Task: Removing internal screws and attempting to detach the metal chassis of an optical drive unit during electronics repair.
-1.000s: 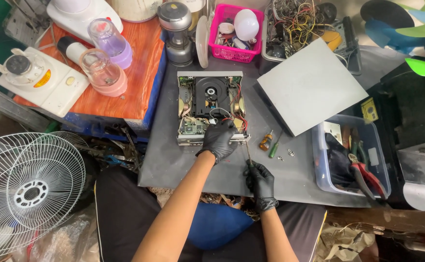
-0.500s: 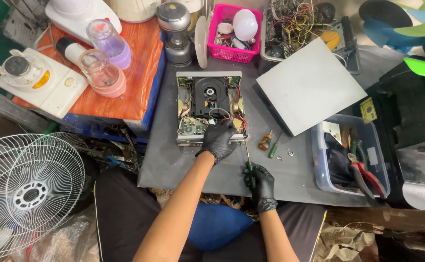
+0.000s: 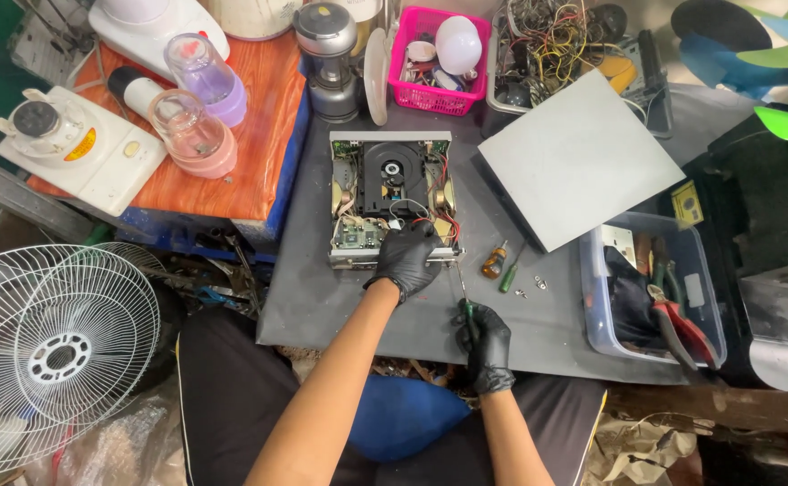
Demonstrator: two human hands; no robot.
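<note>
An opened disc player (image 3: 392,193) lies on the dark grey mat (image 3: 322,297), its black drive and circuit boards showing. My left hand (image 3: 407,256), in a black glove, rests on the player's front right corner and grips its edge. My right hand (image 3: 484,342), also gloved, holds a green-handled screwdriver (image 3: 462,292) whose shaft points up at the player's front right edge. The grey metal cover (image 3: 578,157) of the player lies to the right.
Two small screwdrivers (image 3: 502,265) and loose screws (image 3: 531,288) lie right of the player. A clear tool box (image 3: 650,288) with pliers stands at right. A pink basket (image 3: 439,54), a wire tangle (image 3: 556,40), blender jars (image 3: 191,112) and a white fan (image 3: 52,346) surround the mat.
The hands stay in nearly the same place; the right hand with the screwdriver has edged slightly toward the player's front edge.
</note>
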